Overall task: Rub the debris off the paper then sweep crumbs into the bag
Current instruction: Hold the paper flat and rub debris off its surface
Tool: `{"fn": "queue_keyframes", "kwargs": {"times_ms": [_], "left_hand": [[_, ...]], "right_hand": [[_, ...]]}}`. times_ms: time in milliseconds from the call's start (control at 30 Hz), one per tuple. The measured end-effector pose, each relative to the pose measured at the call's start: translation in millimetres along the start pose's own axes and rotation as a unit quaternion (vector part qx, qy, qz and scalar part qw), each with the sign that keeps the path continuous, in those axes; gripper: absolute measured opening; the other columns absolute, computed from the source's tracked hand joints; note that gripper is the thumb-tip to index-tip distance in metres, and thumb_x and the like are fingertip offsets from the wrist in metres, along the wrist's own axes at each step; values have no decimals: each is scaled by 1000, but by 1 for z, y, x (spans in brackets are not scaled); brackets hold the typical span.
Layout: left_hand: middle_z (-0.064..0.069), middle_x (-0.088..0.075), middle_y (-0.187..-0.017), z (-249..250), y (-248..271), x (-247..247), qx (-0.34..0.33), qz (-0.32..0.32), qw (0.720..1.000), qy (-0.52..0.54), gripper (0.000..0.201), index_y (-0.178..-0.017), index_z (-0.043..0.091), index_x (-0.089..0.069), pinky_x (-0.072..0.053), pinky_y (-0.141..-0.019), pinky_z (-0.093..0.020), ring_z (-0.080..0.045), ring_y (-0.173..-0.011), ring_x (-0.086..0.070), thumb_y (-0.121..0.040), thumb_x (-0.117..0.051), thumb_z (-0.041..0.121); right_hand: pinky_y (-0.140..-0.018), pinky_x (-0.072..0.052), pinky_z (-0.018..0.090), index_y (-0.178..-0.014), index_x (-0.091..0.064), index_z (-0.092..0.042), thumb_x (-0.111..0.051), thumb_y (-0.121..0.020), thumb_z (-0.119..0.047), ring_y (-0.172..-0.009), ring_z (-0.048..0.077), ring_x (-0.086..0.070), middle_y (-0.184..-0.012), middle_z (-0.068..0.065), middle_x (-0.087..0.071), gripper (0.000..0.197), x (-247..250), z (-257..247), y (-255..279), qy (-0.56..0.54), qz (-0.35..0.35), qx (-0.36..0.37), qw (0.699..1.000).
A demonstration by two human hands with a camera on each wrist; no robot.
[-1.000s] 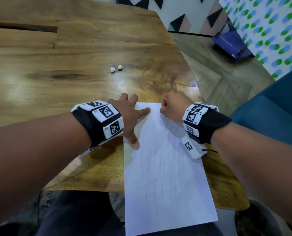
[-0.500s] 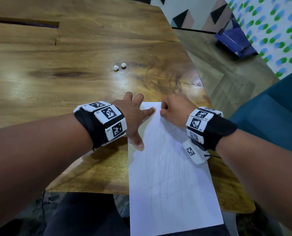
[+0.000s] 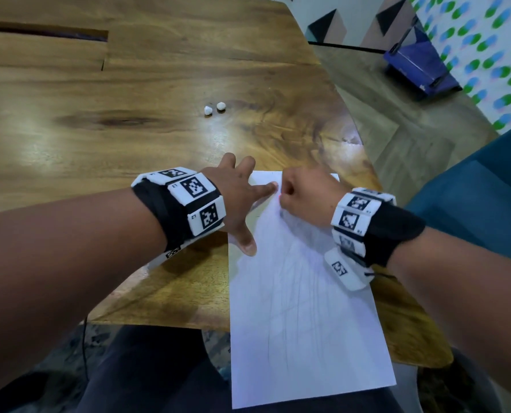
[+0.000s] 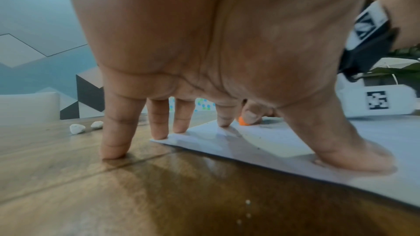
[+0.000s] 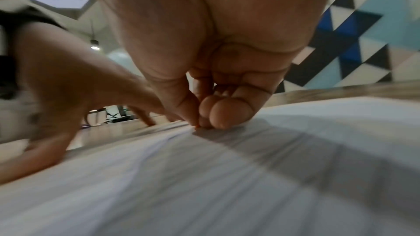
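Note:
A white sheet of paper (image 3: 302,308) with faint pencil strokes lies on the wooden table (image 3: 99,129), its near end hanging over the edge. My left hand (image 3: 239,201) is spread flat, its thumb and some fingertips pressing the paper's left far corner (image 4: 284,143). My right hand (image 3: 302,195) is curled at the paper's far edge and pinches a small orange eraser (image 4: 242,123) against the sheet; only a sliver of the orange eraser (image 5: 197,126) shows under the fingers (image 5: 218,114). Tiny dark crumbs lie on the paper near it. No bag is visible.
Two small white lumps (image 3: 214,108) lie on the table beyond my hands. A long slot (image 3: 42,32) cuts the tabletop at the far left. A teal seat (image 3: 471,204) stands to the right, a blue box (image 3: 421,67) on the floor beyond.
My right hand has shifted slightly left along the paper's far edge, closer to my left index finger. The left hand stays pressed in place.

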State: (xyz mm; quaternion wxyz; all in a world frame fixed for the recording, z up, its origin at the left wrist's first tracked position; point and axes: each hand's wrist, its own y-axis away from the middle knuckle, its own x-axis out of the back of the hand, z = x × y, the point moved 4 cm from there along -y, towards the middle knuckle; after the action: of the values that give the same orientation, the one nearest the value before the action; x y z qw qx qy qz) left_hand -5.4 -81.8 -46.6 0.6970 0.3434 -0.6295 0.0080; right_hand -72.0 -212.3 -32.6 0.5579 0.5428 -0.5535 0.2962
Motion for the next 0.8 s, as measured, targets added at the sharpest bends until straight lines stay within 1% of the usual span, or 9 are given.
{"fn": "queue_keyframes", "kwargs": {"times_ms": [133, 267, 333, 400, 467, 533, 633, 733, 800], "left_hand": [[-2, -24, -134, 1, 1, -1, 7, 1, 1000, 2, 130, -157, 53, 0, -49, -76, -40, -29, -123, -26, -55, -72, 88], [-2, -25, -125, 1, 1, 2, 1, 9, 1000, 9, 122, -153, 57, -10, -42, -64, -36, -29, -120, -27, -54, -75, 85], [-3, -24, -128, 1, -1, 1, -2, 8, 1000, 4, 125, -155, 55, -8, -45, -69, -38, -30, -121, -26, -54, -74, 86], [-3, -23, -131, 1, -1, 0, 0, 7, 1000, -1, 127, -157, 54, -5, -48, -75, -40, -31, -123, -26, -55, -73, 87], [-2, -24, -129, 0, 0, 0, 1, 5, 1000, 5, 124, -155, 56, -6, -48, -72, -40, -30, -122, -26, -55, -73, 86], [-2, -24, -128, 1, 1, 0, 2, 4, 1000, 9, 121, -154, 58, -7, -45, -70, -39, -29, -122, -26, -56, -73, 86], [-2, -23, -130, 1, 0, 0, 4, 1, 1000, 3, 124, -155, 56, -1, -47, -74, -40, -29, -122, -25, -58, -72, 87], [-2, -23, -128, 0, -1, 0, 3, 3, 1000, 10, 122, -154, 58, -5, -45, -71, -40, -29, -121, -25, -56, -73, 86], [-1, -24, -125, -1, -1, 0, -1, 4, 1000, 15, 119, -153, 59, -11, -43, -69, -40, -29, -121, -25, -55, -75, 84]], "right_hand": [[-72, -52, 34, -77, -60, -18, -59, -86, -19, -87, 26, -62, -83, 5, -67, 9, 12, 13, -8, 9, 24, -29, 999], [-69, -54, 37, -81, -55, -20, -54, -88, -22, -78, 25, -62, -82, 3, -63, 8, -11, -16, 19, -5, 1, 27, 1000], [-68, -55, 38, -81, -53, -24, -54, -90, -26, -75, 25, -62, -83, 3, -63, 9, -21, -33, 35, -22, -38, 73, 996], [-68, -54, 38, -80, -52, -27, -55, -90, -27, -75, 24, -62, -82, 2, -63, 10, -24, -37, 38, -20, -56, 92, 994], [-69, -55, 38, -81, -51, -26, -54, -89, -27, -76, 25, -62, -82, 2, -62, 9, -18, -26, 29, -5, -36, 73, 997], [-69, -53, 35, -80, -51, -24, -54, -87, -25, -80, 25, -61, -84, 1, -61, 7, -9, -5, 14, 6, -5, 23, 1000], [-71, -51, 34, -74, -49, -24, -57, -85, -22, -84, 25, -60, -80, -1, -59, 13, 3, 14, -1, 16, 21, -20, 999], [-67, -48, 32, -78, -52, -22, -55, -86, -21, -82, 25, -58, -79, -1, -58, 9, 0, 3, 7, 25, 15, -11, 1000], [-67, -51, 35, -81, -52, -22, -53, -89, -24, -79, 25, -60, -82, 2, -61, 8, -12, -16, 22, 18, -9, 39, 999]]}}
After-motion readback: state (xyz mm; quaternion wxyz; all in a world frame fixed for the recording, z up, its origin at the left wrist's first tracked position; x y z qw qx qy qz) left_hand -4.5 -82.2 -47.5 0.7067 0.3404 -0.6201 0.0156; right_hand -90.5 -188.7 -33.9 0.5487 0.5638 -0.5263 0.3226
